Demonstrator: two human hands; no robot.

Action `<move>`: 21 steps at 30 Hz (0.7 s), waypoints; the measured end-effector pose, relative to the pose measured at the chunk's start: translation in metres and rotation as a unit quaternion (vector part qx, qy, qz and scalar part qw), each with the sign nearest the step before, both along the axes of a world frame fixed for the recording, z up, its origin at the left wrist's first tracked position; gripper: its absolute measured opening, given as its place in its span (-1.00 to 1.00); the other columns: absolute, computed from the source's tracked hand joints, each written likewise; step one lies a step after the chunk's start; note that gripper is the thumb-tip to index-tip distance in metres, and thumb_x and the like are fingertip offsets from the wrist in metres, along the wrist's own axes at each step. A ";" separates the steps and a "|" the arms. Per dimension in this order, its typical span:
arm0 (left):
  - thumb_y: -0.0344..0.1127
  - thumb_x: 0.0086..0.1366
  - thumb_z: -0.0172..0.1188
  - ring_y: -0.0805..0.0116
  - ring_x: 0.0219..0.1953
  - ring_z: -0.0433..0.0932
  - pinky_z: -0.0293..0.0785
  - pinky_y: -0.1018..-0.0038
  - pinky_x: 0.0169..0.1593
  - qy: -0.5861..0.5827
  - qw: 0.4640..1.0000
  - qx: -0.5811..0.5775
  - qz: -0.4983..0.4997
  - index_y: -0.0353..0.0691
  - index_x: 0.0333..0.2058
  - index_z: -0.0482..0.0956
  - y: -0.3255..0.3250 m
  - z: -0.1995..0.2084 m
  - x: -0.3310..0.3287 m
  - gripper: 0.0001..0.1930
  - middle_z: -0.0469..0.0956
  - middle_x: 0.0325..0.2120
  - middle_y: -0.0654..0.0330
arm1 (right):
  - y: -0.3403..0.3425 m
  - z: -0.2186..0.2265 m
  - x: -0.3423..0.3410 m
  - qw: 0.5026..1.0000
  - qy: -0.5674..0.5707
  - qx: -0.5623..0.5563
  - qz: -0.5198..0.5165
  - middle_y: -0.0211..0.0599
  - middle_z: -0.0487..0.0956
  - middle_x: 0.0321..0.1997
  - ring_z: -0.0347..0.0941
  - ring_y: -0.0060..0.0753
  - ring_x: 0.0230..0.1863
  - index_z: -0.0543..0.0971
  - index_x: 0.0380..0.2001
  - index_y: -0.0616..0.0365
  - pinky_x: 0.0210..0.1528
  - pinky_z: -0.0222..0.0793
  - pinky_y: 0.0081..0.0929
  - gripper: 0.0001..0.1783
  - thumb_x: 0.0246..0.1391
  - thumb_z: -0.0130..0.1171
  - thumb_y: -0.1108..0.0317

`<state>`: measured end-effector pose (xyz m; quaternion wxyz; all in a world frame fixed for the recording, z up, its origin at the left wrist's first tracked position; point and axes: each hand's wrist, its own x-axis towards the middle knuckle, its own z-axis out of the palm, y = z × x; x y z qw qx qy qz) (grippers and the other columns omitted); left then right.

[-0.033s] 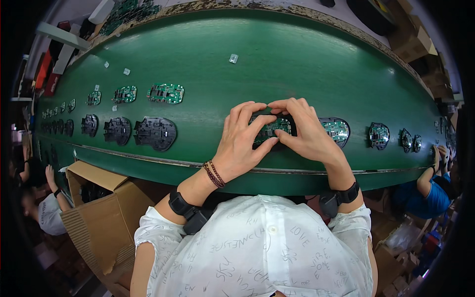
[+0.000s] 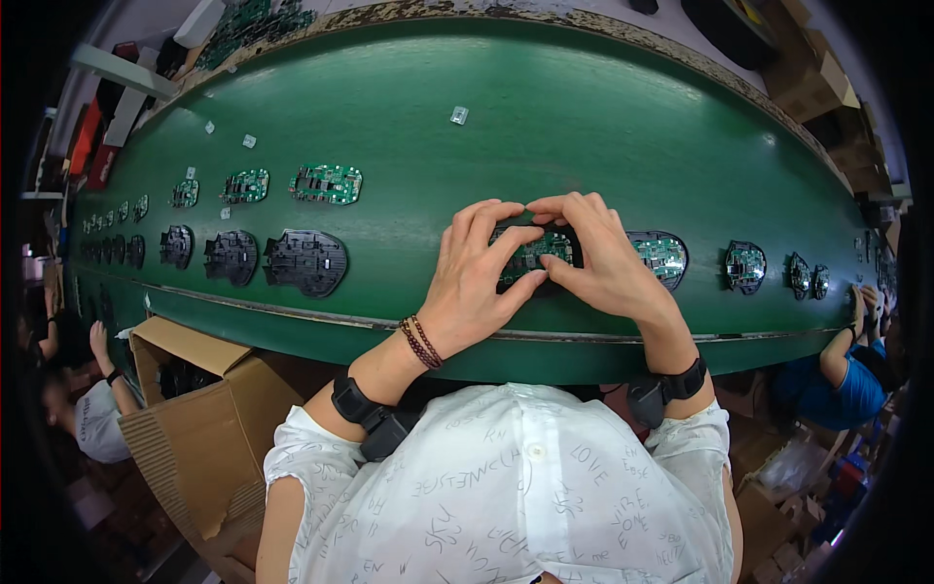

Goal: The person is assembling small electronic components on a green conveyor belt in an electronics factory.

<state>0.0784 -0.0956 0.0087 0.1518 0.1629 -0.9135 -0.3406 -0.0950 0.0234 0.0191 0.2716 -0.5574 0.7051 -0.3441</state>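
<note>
Both your hands are seating a green circuit board in its black plastic shell (image 2: pixel 533 255) near the near edge of the green conveyor belt (image 2: pixel 545 127): left hand (image 2: pixel 474 282) and right hand (image 2: pixel 603 258) each pinch and press it. Next, I'd judge, comes even pressure. A finished unit (image 2: pixel 662 255) sits just beside your right hand; there's open room toward the far edge
</note>
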 end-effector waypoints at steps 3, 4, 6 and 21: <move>-0.25 0.21 0.43 -0.01 0.33 0.25 0.22 0.07 0.33 -0.001 1.000 0.001 -0.001 -0.12 0.07 0.60 0.000 0.000 -0.001 -0.56 0.40 0.22 0.09 | 0.002 -0.001 -0.003 1.000 0.001 -0.002 0.012 -0.28 0.58 0.09 0.38 -0.19 0.15 0.45 0.25 0.10 0.22 0.19 -0.23 -0.35 0.03 0.29 0.47; -0.25 0.21 0.43 -0.01 0.33 0.25 0.22 0.07 0.33 -0.001 1.000 0.001 -0.001 -0.12 0.07 0.60 -0.001 0.000 -0.001 -0.56 0.40 0.22 0.09 | 0.005 0.002 -0.005 1.000 0.001 -0.002 0.011 -0.28 0.58 0.09 0.38 -0.19 0.15 0.45 0.25 0.10 0.22 0.19 -0.23 -0.35 0.03 0.29 0.47; -0.23 0.19 0.44 -0.03 0.35 0.22 0.21 0.04 0.34 -0.006 1.000 0.007 -0.002 -0.10 0.05 0.61 -0.001 -0.001 -0.001 -0.56 0.38 0.23 0.09 | 0.015 0.011 -0.008 0.999 0.005 -0.011 0.046 -0.26 0.58 0.16 0.39 -0.16 0.23 0.41 0.33 0.06 0.29 0.16 -0.19 -0.21 -0.02 0.40 0.45; -0.31 0.25 0.41 0.13 0.20 0.40 0.41 0.25 0.21 0.038 0.984 0.155 0.076 -0.26 0.05 0.53 -0.004 0.001 0.006 -0.58 0.45 0.12 0.03 | 0.026 0.009 0.016 0.992 0.117 -0.054 0.005 -0.30 0.53 0.22 0.39 -0.17 0.30 0.23 0.48 -0.06 0.45 0.13 -0.04 0.04 -0.07 0.48 0.47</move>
